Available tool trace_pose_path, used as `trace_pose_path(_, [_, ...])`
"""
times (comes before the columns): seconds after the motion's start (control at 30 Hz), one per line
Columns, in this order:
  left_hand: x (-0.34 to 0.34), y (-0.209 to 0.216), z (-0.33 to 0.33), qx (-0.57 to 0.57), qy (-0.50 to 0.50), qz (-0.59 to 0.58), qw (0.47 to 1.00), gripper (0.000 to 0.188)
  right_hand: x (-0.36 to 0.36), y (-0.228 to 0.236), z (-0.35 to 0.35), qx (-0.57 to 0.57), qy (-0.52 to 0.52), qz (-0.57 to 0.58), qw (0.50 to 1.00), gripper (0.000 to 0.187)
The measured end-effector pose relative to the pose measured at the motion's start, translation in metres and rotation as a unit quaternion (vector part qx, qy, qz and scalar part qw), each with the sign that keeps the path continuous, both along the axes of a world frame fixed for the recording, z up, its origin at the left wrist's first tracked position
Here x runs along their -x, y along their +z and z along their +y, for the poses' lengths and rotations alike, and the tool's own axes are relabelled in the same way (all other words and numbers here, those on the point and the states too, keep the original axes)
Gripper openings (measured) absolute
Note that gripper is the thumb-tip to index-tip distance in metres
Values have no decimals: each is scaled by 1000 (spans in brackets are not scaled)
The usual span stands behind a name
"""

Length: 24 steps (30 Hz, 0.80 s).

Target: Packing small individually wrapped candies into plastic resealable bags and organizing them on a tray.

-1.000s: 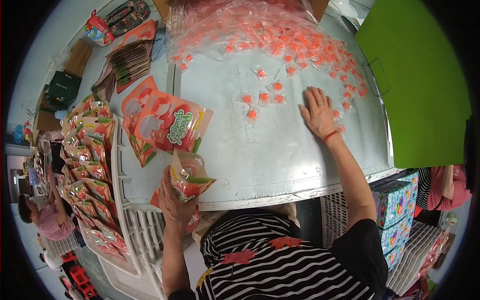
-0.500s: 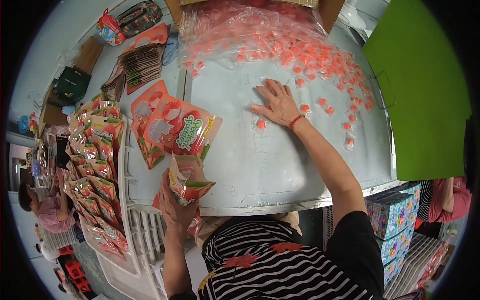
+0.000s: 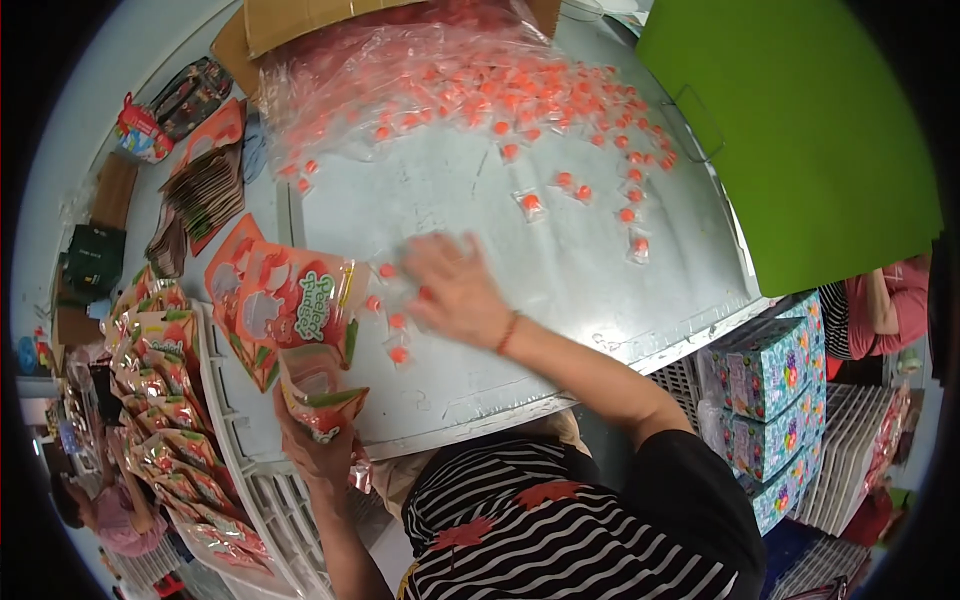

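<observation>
Left hand (image 3: 314, 447): grip curled around pouch (image 3: 328, 402), lower left
Right hand (image 3: 458, 295): blurred grip spread beside candies (image 3: 398, 354), centre; hold unclear

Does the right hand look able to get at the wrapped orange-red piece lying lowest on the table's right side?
Probably yes: nothing shows on the tabletop between the right hand and that wrapped orange-red piece, which lies uncovered.

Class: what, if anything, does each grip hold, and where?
Left grip: a red pouch, by its lower left side. Right grip: blurred beside wrapped candies; hold cannot be told.
</observation>
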<state>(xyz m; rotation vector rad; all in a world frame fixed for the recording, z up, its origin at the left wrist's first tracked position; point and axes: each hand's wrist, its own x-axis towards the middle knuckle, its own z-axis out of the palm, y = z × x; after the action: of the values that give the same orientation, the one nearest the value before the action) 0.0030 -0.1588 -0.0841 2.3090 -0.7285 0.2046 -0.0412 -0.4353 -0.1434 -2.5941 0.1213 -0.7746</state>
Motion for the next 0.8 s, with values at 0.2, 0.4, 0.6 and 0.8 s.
trace_pose_path(0.2, [1, -13, 15, 6, 39, 8, 999, 88, 120, 10, -152, 2, -226, -29, 974, 53])
trace_pose_path(0.4, [-1, -6, -3, -9, 11, 6, 1000, 89, 138, -24, -199, 54, -259, 12, 964, 50])
trace_pose_path(0.6, [-2, -1, -5, 23, -7, 0, 1000, 88, 89, -21, -173, -264, -166, 24, 950, 46])
trace_pose_path(0.8, [1, -2, 3, -1, 8, -18, 1000, 87, 82, -24, -208, -693, -29, -219, 686, 57])
